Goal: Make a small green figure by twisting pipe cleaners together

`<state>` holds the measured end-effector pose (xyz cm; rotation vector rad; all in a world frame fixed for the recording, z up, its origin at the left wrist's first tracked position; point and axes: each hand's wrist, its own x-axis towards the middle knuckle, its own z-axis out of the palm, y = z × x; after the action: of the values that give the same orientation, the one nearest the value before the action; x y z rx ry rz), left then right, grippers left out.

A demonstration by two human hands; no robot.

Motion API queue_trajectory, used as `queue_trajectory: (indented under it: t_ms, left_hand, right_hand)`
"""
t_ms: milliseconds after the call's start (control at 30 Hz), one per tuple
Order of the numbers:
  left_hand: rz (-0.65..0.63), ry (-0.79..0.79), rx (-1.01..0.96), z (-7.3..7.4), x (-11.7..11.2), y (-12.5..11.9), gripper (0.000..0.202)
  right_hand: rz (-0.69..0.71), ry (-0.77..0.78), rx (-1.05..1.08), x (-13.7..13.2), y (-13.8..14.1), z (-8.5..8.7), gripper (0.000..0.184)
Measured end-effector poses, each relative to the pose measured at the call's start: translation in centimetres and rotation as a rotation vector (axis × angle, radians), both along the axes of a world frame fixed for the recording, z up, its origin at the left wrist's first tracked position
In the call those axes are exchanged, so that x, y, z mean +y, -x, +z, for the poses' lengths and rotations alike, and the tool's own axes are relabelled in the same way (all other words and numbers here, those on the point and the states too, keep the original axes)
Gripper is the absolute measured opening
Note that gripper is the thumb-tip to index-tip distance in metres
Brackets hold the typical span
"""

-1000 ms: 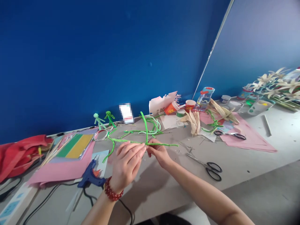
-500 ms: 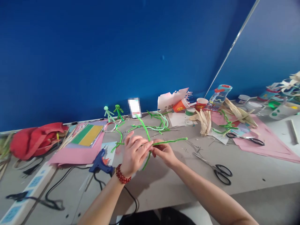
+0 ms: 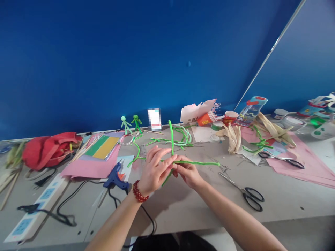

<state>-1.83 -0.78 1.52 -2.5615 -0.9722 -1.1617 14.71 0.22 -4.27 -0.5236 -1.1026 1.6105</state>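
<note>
Partly obscured, green fuzzy stems (image 3: 171, 139), pinched in both hands (image 3: 156, 170) (image 3: 190, 174), crossing hidden behind fingers (image 3: 167, 162).

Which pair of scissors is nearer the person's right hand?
The near scissors, lying directly on the table beyond the right hand; the far scissors lie farther away, partly on pink paper.

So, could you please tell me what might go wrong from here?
The green stems cross between the left hand and right hand, and might slip if the grip loosens. The glue gun lies near the left hand, which could knock it. The scissors lie beside the right forearm, which might brush them.
</note>
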Motion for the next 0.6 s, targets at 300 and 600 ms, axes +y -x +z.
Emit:
queue_trajectory:
  t_ms: [300,600]
  left_hand:
    - [-0.004,-0.045,0.176,0.5,0.2,0.6,0.050]
    - [0.103,-0.107,0.129,-0.6,0.8,1.2,0.043]
  right_hand:
    - [0.061,0.018,-0.020,0.2,-0.4,0.5,0.018]
    - [0.041,-0.188,-0.380,0.0,-1.1,1.9,0.025]
